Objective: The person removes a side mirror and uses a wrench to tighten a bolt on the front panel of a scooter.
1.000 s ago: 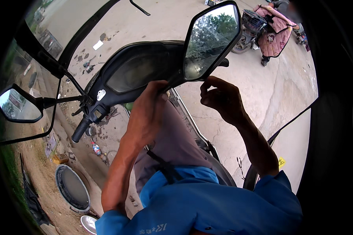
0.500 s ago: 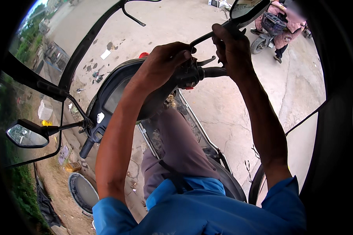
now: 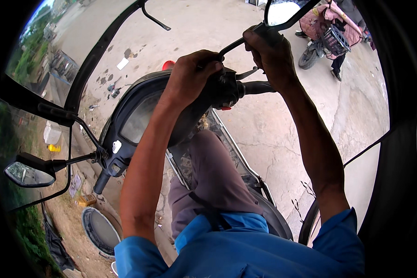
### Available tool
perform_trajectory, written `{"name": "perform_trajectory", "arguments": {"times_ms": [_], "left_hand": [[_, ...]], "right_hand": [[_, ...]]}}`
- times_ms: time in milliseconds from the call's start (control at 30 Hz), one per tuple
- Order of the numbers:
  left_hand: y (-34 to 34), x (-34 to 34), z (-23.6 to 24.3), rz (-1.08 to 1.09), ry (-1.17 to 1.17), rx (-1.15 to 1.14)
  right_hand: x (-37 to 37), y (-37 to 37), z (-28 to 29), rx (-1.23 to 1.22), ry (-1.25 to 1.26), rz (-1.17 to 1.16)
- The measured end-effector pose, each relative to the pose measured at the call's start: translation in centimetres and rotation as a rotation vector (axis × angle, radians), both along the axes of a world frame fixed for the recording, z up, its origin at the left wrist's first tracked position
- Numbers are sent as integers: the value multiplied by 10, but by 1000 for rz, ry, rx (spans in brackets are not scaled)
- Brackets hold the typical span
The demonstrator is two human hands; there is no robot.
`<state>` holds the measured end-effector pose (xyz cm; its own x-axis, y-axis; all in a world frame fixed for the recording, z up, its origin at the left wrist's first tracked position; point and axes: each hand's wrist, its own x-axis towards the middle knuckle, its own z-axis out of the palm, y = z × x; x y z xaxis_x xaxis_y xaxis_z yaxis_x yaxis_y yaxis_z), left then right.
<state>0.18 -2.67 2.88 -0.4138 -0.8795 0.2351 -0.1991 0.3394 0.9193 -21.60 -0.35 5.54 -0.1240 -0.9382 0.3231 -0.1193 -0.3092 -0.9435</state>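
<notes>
My right hand (image 3: 272, 58) is closed around the stem end and back of the right rearview mirror (image 3: 282, 13), thumb up. The mirror glass looks bright. At the lower end of the black mirror stem (image 3: 231, 47), where it meets the handlebar, my left hand (image 3: 190, 76) pinches with thumb and curled fingers; the exact grip point is partly hidden. Below my right hand are the brake lever (image 3: 248, 73) and the black right handlebar grip (image 3: 259, 87). Beneath my left forearm lies the scooter's dashboard (image 3: 141, 118).
The left mirror (image 3: 30, 173) juts out beside the left handlebar grip (image 3: 102, 183). A black windshield frame (image 3: 90, 58) curves around the front. A round grey tub (image 3: 101, 229) stands at lower left. A person with a scooter under a pink quilted cover (image 3: 317, 23) is at upper right.
The right mirror has turned, and its glass now shows brighter. My right hand has shifted slightly left and up with it. The person with the other scooter has changed position.
</notes>
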Motion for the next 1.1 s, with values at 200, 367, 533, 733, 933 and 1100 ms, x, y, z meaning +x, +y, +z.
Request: {"name": "perform_trajectory", "arguments": {"times_ms": [200,367,533,733,933,1100], "left_hand": [[5,-1,-10,0,29,-3],[19,2,-7,7,53,-40],[24,0,-13,10,46,-87],[35,-8,-11,85,112,-225],[18,11,-46,290,-287,-709],[5,23,-69,310,-452,-814]], "right_hand": [[-3,13,1,-36,275,-66],[7,35,-4,-148,203,-80],[11,51,-10,-218,94,28],[14,48,-13,-410,375,121],[14,40,-12,-484,638,171],[31,43,32,-640,910,282]]}}
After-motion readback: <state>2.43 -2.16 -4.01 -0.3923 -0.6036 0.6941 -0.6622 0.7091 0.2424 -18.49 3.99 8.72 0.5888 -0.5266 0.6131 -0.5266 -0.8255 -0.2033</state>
